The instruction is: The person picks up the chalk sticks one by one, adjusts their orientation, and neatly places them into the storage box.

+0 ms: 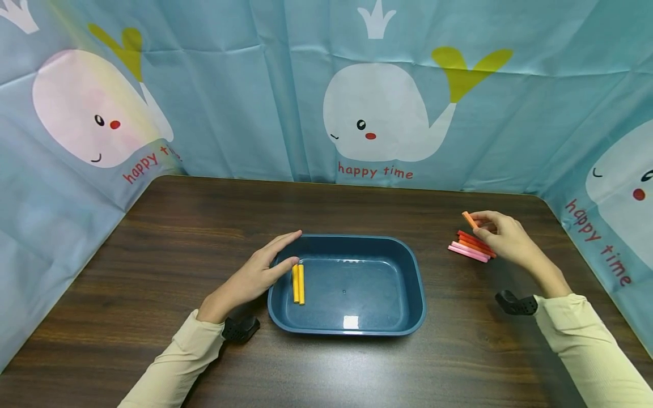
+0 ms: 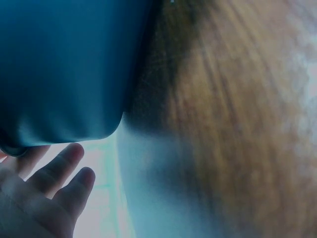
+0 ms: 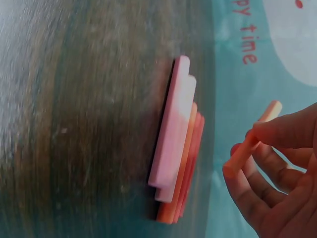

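Note:
My right hand (image 1: 502, 237) pinches a light orange stick (image 1: 469, 219) between thumb and fingertips, raised over a small group of similar sticks on the table. In the right wrist view this orange stick (image 3: 270, 112) slants across the fingers. The group beneath holds pink sticks (image 3: 168, 144) in front, with orange and red sticks (image 3: 194, 148) lined up alongside. My left hand (image 1: 250, 277) rests at the left rim of a blue plastic tray (image 1: 357, 237), thumb over the edge, other fingers stretched along its outside. Two yellow sticks (image 1: 301, 286) lie side by side in the tray's left end.
The tray stands mid-way on a dark wood-grain table (image 1: 204, 209). A pale blue curtain (image 1: 229, 113) printed with whales hangs behind and at both sides. Each wrist wears a black camera band (image 1: 515, 304), and light reflects off the table's front.

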A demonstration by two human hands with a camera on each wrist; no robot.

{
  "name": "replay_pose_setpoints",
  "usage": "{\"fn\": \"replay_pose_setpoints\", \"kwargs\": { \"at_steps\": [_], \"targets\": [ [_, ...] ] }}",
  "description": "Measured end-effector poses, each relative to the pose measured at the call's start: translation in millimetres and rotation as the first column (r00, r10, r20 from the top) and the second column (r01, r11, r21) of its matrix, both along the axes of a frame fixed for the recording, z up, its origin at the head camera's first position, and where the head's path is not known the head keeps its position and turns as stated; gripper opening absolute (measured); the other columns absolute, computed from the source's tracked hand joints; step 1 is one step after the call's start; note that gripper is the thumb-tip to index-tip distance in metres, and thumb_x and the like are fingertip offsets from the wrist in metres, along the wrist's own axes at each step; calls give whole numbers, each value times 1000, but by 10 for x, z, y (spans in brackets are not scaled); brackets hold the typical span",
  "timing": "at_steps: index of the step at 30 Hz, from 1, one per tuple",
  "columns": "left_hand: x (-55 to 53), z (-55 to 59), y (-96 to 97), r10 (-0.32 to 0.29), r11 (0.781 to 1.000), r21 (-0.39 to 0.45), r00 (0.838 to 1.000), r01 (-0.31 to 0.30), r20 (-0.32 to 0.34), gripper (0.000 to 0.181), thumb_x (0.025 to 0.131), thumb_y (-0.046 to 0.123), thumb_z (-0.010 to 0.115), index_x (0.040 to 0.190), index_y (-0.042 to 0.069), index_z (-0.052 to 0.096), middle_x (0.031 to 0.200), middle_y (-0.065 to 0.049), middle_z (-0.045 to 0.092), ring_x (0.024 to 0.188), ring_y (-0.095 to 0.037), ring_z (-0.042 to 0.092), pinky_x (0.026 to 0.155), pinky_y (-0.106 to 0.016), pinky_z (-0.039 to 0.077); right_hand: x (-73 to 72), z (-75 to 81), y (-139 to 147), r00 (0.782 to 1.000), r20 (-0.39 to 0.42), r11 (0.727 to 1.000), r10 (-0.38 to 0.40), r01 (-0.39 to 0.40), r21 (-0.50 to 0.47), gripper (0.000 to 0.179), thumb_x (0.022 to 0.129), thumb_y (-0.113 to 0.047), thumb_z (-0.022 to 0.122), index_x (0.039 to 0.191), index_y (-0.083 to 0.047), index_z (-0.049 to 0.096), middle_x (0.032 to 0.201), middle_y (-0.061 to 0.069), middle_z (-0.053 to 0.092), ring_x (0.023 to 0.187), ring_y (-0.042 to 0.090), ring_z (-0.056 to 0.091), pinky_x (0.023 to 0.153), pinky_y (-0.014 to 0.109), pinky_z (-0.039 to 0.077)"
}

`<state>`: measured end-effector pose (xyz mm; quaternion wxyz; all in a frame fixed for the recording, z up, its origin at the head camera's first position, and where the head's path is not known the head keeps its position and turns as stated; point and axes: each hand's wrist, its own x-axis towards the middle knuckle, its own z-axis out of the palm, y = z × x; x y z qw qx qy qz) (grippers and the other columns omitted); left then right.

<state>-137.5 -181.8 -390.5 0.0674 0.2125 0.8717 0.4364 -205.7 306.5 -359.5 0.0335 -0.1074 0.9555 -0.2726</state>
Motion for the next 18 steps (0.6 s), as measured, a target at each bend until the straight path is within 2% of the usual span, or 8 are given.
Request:
{"fn": "replay_pose_setpoints", "kwargs": {
  "at_steps": [4,13,18],
  "targets": [
    [0,-1,-2,-2,1000,0,1000,2,-3,58,104,31,51,157,17,30,162,-10,30,148,-34,32,114,-60,33,16,20,-52,1000,18,1000,8,-8,-17,41,101,-12,55,135,9,49,114,31,63,94,35,64,60,26,51],
    [4,-1,-1,2,1000,2,1000,-2,1,58,104,30,51,157,16,31,162,-10,30,148,-34,32,114,-61,33,62,109,-208,999,45,997,30,-27,-72,42,103,-16,53,136,9,49,113,29,65,96,34,66,64,24,51],
    [3,4,-1,-1,1000,5,1000,1,2,59,104,30,51,157,14,30,162,-11,30,148,-34,32,114,-60,33,89,164,-269,998,39,995,50,-47,-88,40,102,-16,55,134,7,51,112,27,66,91,24,68,67,25,52]
  ]
}}
